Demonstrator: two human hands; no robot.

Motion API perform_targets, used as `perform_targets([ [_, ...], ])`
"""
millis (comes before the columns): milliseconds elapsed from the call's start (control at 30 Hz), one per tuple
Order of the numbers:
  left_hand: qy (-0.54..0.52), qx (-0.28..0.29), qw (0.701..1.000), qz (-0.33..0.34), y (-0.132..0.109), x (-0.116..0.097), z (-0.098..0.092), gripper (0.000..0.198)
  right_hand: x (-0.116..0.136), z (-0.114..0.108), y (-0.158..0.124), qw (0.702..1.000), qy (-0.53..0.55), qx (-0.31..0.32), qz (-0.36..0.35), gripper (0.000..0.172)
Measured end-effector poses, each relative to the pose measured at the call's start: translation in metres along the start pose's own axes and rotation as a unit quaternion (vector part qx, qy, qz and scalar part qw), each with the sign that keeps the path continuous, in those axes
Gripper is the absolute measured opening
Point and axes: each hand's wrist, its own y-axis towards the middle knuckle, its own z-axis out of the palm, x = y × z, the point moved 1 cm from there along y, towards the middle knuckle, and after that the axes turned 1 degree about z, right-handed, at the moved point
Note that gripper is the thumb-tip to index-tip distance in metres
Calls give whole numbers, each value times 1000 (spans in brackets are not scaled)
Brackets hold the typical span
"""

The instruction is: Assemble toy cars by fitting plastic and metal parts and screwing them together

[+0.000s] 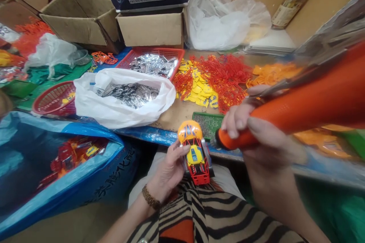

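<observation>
Over my lap, my left hand (pixel 173 161) is closed around a toy car (pixel 195 155) with an orange front, a yellow body panel and a red frame. Its thumb lies on top of the car. My right hand (pixel 265 136) grips an orange power screwdriver (pixel 299 106) near its lower end. The tool slants down to the left, and its tip is to the right of the car, apart from it. Just behind the tip, a green tray (pixel 211 123) of small metal pieces, probably screws, sits at the table edge.
A white bag (pixel 85 95) of silvery parts and a red basket (pixel 181 55) of similar parts stand behind. Yellow panels (pixel 199 87) and red frames (pixel 228 72) are heaped beside them. A blue sack (pixel 114 140) holding toy cars is at left. Cardboard boxes (pixel 151 28) line the back.
</observation>
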Motion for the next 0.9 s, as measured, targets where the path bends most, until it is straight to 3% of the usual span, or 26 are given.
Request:
perform_targets([
  [133,14,11,1000,-5,2,-2,-5,40,-3,-2,2,1000,-15,-10,-4,18],
  [300,-5,6,1000,-4,3,-3,-7,32,-4,-8,2,1000,-17,-7,-7,20],
  [500,62,19,998,-10,0,-5,-6,40,0,-13,5,999,-33,-42,-7,33],
  [900,109,48,993,22,-1,-2,1,33,2,-12,6,998,-28,-49,-18,32],
])
